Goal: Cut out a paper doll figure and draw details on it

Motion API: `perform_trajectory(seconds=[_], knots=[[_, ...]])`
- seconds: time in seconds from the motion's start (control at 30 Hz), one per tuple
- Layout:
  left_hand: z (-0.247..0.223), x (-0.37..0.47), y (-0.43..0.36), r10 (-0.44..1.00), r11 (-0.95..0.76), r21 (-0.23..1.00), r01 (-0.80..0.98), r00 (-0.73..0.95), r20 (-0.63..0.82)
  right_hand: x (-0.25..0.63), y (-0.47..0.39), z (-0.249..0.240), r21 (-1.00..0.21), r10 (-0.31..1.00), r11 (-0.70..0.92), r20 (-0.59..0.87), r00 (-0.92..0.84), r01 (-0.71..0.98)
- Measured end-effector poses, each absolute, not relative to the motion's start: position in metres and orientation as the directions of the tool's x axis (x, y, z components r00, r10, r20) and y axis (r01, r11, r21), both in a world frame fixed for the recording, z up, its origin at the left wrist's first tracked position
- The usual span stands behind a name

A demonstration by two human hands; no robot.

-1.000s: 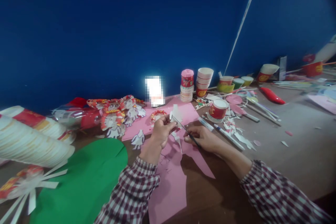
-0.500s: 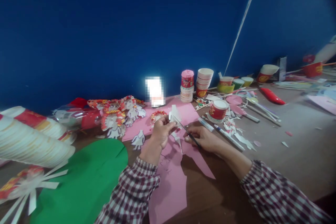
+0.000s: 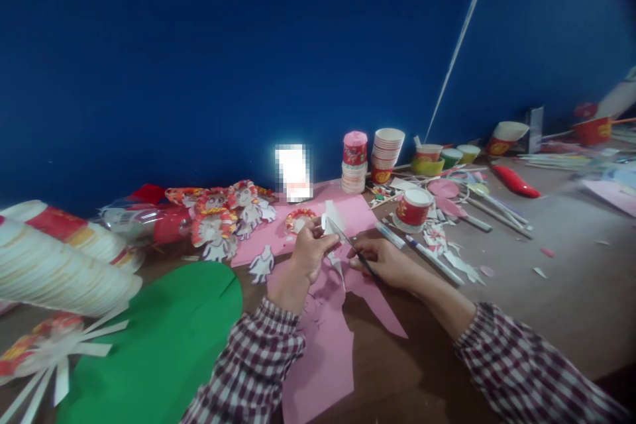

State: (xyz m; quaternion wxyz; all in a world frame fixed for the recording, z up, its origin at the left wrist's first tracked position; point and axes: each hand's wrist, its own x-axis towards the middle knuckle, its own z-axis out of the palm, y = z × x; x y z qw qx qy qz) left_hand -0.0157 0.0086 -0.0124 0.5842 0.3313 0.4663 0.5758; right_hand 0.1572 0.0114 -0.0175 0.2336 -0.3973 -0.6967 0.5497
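A piece of white paper (image 3: 336,217) is pinched in my left hand (image 3: 309,253), held up over the pink paper. My right hand (image 3: 381,261) grips a pair of scissors (image 3: 364,260), whose blades point up and left against the white paper. Pink paper (image 3: 318,377) with dark pen marks lies under both hands, its lower part cut to an irregular edge. To the left of my left hand lies a white figure cutout (image 3: 262,264). A ring-shaped red and yellow cutout (image 3: 299,220) rests just behind that hand.
Green paper (image 3: 163,344) and stacked paper cups (image 3: 64,265) take up the left side. Decorated cutouts (image 3: 218,218) lie at back left. A red cup (image 3: 413,207), pens (image 3: 432,258), scraps (image 3: 460,266) and a red utility knife (image 3: 515,181) are on the right. A lit phone (image 3: 293,172) stands behind.
My left hand and the white paper have shifted slightly to the right, and the paper has turned a little. The scissors stay at the paper, with only slight movement.
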Motion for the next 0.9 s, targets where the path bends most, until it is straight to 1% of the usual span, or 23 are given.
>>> perform_trajectory(seconds=[0.1,0.33,0.53,0.7,0.9], knots=[[-0.0116,-0.0135,0.0075,0.977,0.127,0.917,-0.379,-0.114,-0.182,0.156,0.0105,-0.0156,-0.951,0.816,0.089,-0.102,-0.569,0.298],[-0.0094,-0.0124,0.0057,0.975,0.164,0.92,-0.356,-0.083,-0.206,0.1579,0.0112,-0.0172,-0.955,0.805,0.07,-0.118,-0.582,0.289],[-0.0095,-0.0126,0.0058,0.977,0.151,0.897,-0.415,-0.074,-0.199,0.1606,0.0129,-0.02,-0.958,0.784,0.059,-0.13,-0.607,0.281],[-0.012,-0.0151,0.0075,0.979,0.147,0.89,-0.432,-0.068,-0.194,0.1612,0.0137,-0.0174,-0.956,0.758,0.063,-0.142,-0.637,0.288],[-0.0092,-0.0171,0.0088,0.977,0.153,0.886,-0.438,-0.068,-0.203,0.161,0.0135,-0.0156,-0.954,0.758,0.067,-0.141,-0.637,0.291]])
